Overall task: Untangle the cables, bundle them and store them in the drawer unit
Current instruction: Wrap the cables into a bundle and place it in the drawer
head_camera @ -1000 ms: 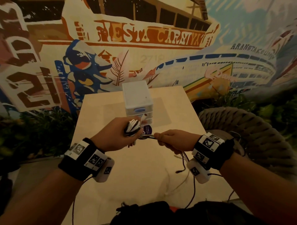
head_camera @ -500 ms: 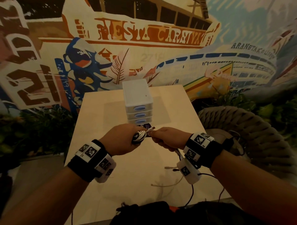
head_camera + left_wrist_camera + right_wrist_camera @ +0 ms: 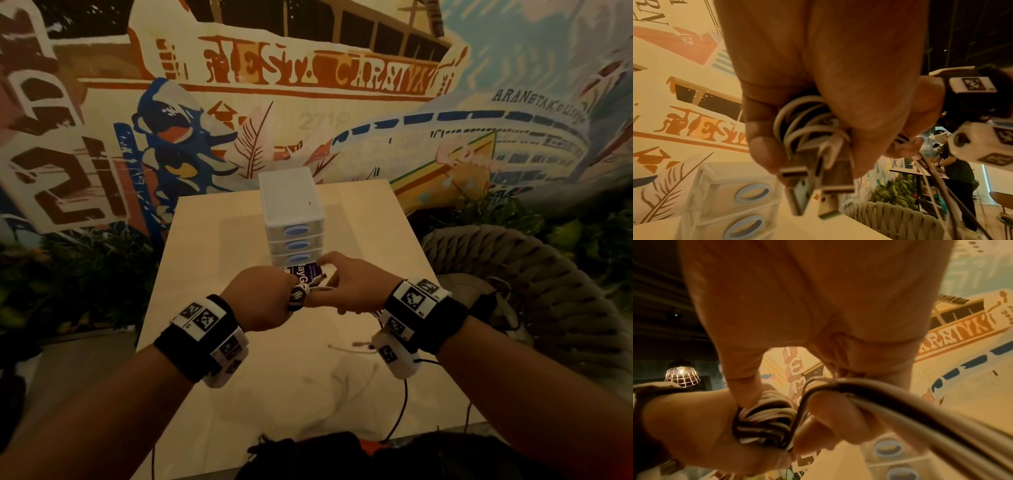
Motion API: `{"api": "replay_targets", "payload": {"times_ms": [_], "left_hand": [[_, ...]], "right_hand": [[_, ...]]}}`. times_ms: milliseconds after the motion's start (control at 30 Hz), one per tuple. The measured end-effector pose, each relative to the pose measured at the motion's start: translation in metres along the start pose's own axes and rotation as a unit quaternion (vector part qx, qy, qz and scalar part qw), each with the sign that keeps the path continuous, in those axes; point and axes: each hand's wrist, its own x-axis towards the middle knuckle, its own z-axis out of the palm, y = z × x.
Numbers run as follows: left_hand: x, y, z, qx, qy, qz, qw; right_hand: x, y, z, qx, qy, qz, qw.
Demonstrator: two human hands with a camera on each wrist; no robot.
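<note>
My left hand (image 3: 286, 298) grips a coil of black and white cables (image 3: 297, 296) just in front of the drawer unit (image 3: 291, 212). In the left wrist view two USB plugs (image 3: 813, 194) stick out below the coil (image 3: 807, 123). My right hand (image 3: 330, 282) is pressed close against the left one and pinches a few loose cable strands (image 3: 869, 394). These strands bend round the coil (image 3: 764, 418) and trail off under the right wrist. The white drawer unit has three drawers with blue handles, all closed.
A purple card (image 3: 305, 274) lies at the foot of the drawer unit. Thin loose cable ends (image 3: 349, 346) rest on the pale table (image 3: 212, 274). A woven chair (image 3: 534, 274) stands to the right, with plants and a mural wall behind.
Both hands moved forward towards the drawer unit. My right hand closed the gap to the left hand, bringing the loose strands up against the coil, and the trailing cable shortened.
</note>
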Motion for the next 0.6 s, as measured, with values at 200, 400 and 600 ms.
{"api": "replay_targets", "payload": {"times_ms": [200, 400, 600], "left_hand": [[0.005, 0.015, -0.006, 0.033, -0.002, 0.02, 0.999], [0.009, 0.027, -0.004, 0.05, -0.008, 0.012, 0.999], [0.006, 0.037, -0.001, 0.05, -0.044, 0.029, 0.997]], "right_hand": [[0.02, -0.011, 0.005, -0.134, -0.06, -0.044, 0.988], [0.027, -0.02, 0.018, -0.3, -0.12, 0.052, 0.945], [0.023, -0.017, 0.016, -0.122, -0.195, 0.092, 0.969]]}}
